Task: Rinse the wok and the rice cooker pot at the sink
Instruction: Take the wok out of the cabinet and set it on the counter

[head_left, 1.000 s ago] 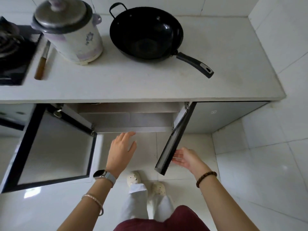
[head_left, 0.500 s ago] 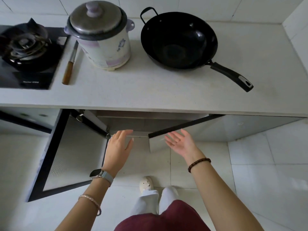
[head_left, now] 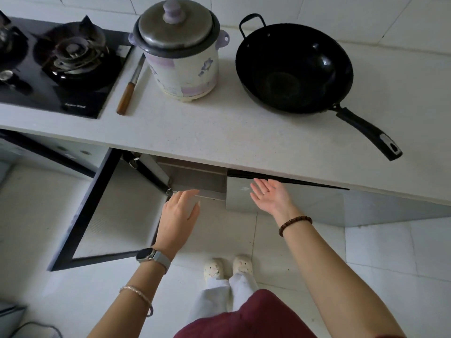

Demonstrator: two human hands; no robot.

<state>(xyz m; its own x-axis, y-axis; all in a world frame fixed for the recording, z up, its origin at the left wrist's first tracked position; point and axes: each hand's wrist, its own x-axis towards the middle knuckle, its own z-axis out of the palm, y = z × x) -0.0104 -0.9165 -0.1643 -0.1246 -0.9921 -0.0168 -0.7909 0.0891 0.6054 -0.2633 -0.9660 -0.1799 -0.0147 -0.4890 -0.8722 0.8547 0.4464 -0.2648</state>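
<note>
Head view, straight down past a dark red garment and pale trousers to white slippers [head_left: 214,267] on the tiled floor. Up from there, both forearms reaching toward the under-counter cabinet. Left hand [head_left: 180,215], watch [head_left: 152,257] on its wrist, back up, fingers relaxed and loosely spread, holding nothing, just before the cabinet opening beside the swung-out left door [head_left: 105,215]. Right hand [head_left: 268,196], bead bracelet [head_left: 295,224] on the wrist, palm turned up, fingers straight, empty, fingertips at the top edge of the nearly closed right door [head_left: 317,203]; touching or not, cannot tell. Farther off, on the white countertop [head_left: 244,132], wok [head_left: 292,69] at the right, upright, long handle angled toward the counter's front edge. Left of it and apart, rice cooker [head_left: 183,67] with lid [head_left: 174,23] on. Knife [head_left: 130,91] just beside the cooker's left, then the gas stove [head_left: 73,57].
</note>
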